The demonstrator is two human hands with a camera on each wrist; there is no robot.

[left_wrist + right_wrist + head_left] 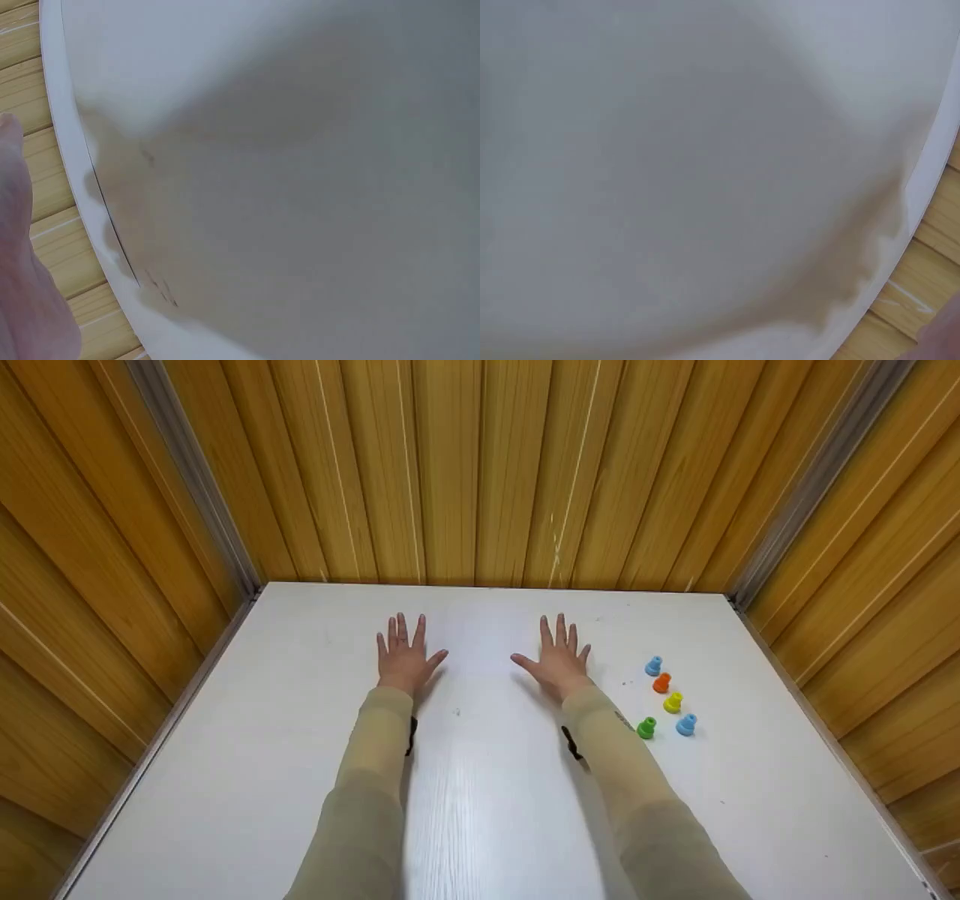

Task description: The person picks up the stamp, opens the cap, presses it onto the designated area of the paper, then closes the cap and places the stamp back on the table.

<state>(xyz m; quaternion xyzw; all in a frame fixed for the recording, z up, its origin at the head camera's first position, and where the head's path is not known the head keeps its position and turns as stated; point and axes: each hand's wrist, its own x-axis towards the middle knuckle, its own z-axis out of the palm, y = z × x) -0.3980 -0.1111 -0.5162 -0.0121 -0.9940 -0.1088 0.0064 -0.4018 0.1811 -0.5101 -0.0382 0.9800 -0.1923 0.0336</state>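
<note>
Palm down, my left hand (405,660) is over the far middle of the white table (480,810), fingers straight and spread, thumb toward the right. My right hand (561,661) mirrors it on the other side of a gap, its thumb toward the left. Neither hand holds anything. To the right of the right hand stand several small plastic pawn-like pieces: a light blue one (654,666), an orange one (661,683), a yellow one (673,703), a second light blue one (686,725) and a green one (646,727) beside the right forearm. Both wrist views show mostly tabletop and hand shadow.
Wood-plank walls (450,472) rise behind the table and on both sides, joined by grey metal corner posts (202,480). Long beige sleeves (371,787) cover both forearms, each with a dark strap at the wrist. Small marks dot the tabletop.
</note>
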